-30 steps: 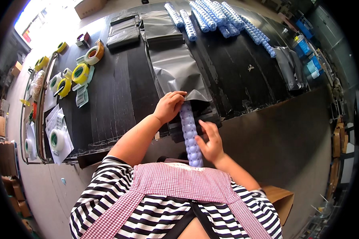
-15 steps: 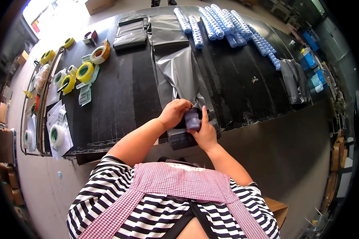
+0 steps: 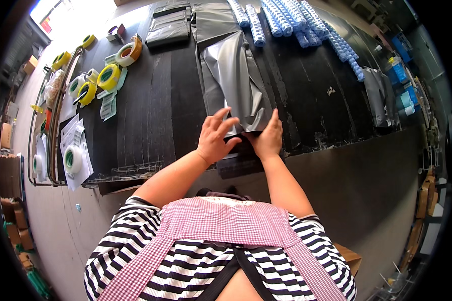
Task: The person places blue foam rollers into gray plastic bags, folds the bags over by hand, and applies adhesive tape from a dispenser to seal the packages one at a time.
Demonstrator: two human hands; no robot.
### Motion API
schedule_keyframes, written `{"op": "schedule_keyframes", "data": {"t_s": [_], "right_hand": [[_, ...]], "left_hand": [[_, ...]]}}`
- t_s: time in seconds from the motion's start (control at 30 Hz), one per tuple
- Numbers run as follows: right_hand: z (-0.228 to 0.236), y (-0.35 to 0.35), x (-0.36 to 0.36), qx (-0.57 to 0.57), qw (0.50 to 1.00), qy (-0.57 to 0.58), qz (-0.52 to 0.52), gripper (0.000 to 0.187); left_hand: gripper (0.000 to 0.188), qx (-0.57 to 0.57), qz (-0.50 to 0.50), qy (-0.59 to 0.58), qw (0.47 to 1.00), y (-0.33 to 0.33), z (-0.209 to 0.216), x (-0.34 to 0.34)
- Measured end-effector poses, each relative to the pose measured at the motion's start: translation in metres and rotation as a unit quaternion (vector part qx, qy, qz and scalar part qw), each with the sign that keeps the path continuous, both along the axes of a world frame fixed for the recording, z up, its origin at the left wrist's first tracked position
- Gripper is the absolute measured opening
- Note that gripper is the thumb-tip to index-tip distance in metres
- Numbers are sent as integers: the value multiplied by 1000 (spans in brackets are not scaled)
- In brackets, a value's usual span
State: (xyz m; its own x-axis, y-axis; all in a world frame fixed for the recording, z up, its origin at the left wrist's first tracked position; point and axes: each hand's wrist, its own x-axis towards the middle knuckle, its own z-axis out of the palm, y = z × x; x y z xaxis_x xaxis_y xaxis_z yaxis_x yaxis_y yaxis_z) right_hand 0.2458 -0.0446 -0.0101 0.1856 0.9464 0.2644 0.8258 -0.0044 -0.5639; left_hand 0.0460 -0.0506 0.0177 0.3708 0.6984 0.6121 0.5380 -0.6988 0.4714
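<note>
Step in hand, my read: working the near end of the grey bag (image 3: 231,75) at its mouth, probably settling something long inside. Going only by the raised ridge down the film; contents not visible.

Bag sits on the desk (image 3: 153,100), mouth between the two grips, body running out beyond them. Black plastic (image 3: 241,167) lies on the near side of the grips, at the desk edge.

Left grip (image 3: 213,136): open, fingers spread, just beside the mouth's left edge, holding nothing I can see. Fingertip contact with the film: can't tell. Right grip (image 3: 269,138): laid along the mouth's right side, fingers pointing away from the person, thumb in toward the opening. Looks like contact; pinched or just resting, can't tell.

Next move, I'd say, calls for the left grip to close on its edge of the mouth, with the right grip steadying the other side so the bag doesn't skew. Thin slick film, so it likely slides and creases easily.

Orientation: bag flat on the desk, mouth toward the person. Long axis runs away from the grips, far end leaning a bit left. Ridge follows the same line. Film is creased close to the right grip.

Around: blue rods (image 3: 289,20) beyond the right grip and further right; tape rolls (image 3: 108,77) well left of the left grip.
</note>
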Motion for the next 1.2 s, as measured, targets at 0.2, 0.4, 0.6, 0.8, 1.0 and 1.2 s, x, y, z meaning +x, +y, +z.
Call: {"op": "schedule_keyframes", "data": {"t_s": [0.2,0.4,0.6,0.8,1.0,1.2], "right_hand": [[-7,1,53,-186,913,362,-16,17],[-2,-44,65,-206,910,359,11,9],[5,-61,89,-251,889,375,77,14],[38,-35,115,-254,935,210,135,33],[94,38,-3,16,956,-1,292,53],[65,134,-92,-7,945,-84,315,78]], "left_hand": [[52,-446,222,-221,838,-4,-42,-2],[24,-573,272,-373,677,-64,-79,22],[44,-576,159,-253,761,-76,-47,3],[76,-646,44,-358,673,-26,-9,-53],[61,-548,71,-406,728,194,-15,-74],[75,-481,175,-453,730,379,-57,-158]]}}
